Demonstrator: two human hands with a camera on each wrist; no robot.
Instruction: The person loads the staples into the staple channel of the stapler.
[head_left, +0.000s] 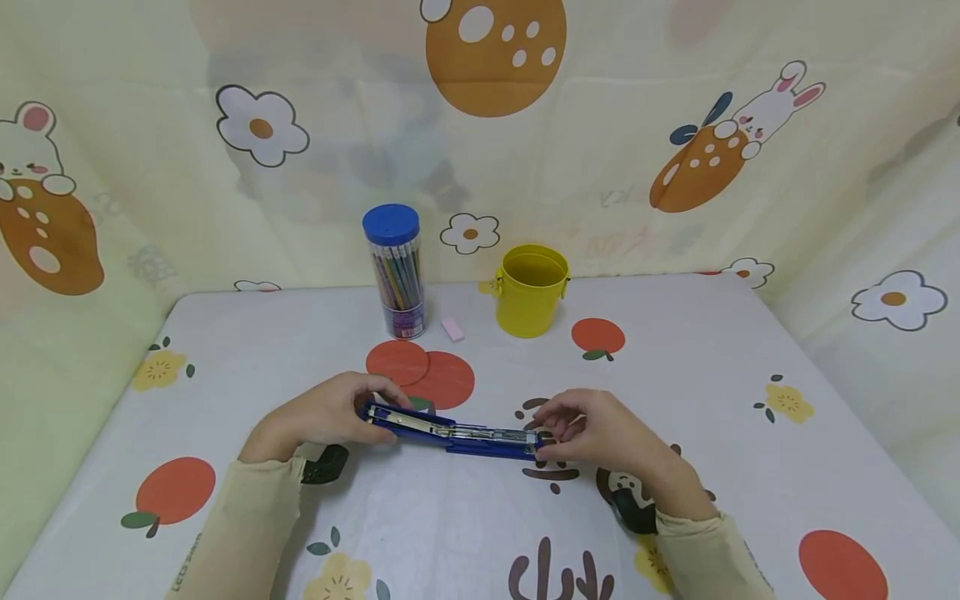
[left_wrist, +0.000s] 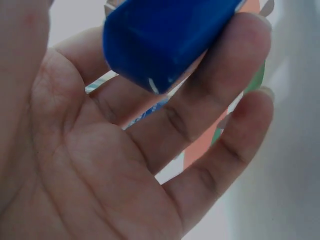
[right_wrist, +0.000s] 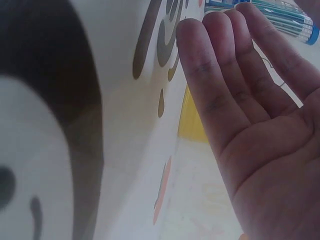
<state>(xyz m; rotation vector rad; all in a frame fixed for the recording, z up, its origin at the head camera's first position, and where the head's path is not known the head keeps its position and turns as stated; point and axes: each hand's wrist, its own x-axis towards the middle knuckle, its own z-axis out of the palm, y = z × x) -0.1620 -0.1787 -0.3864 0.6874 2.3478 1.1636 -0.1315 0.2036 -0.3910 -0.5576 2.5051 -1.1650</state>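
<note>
A blue stapler (head_left: 491,442) is spread wide open lengthwise, its metal inside facing up. The left hand (head_left: 341,412) grips the stapler's left end between thumb and fingers. In the left wrist view, the blue end of the stapler (left_wrist: 160,40) lies against the fingers, with the palm bare below. At the opposite end, the right hand (head_left: 600,429) pinches the stapler's tip with thumb and index finger. The right wrist view shows the right hand's other fingers (right_wrist: 235,90) fairly extended; the stapler is out of sight there.
Behind the hands stand a clear jar of pencils (head_left: 401,275) with a blue lid and a yellow bucket (head_left: 525,304). A pink eraser (head_left: 453,329) lies between them. The table (head_left: 262,358) has a printed white cover, and a patterned curtain (head_left: 337,208) hangs behind it.
</note>
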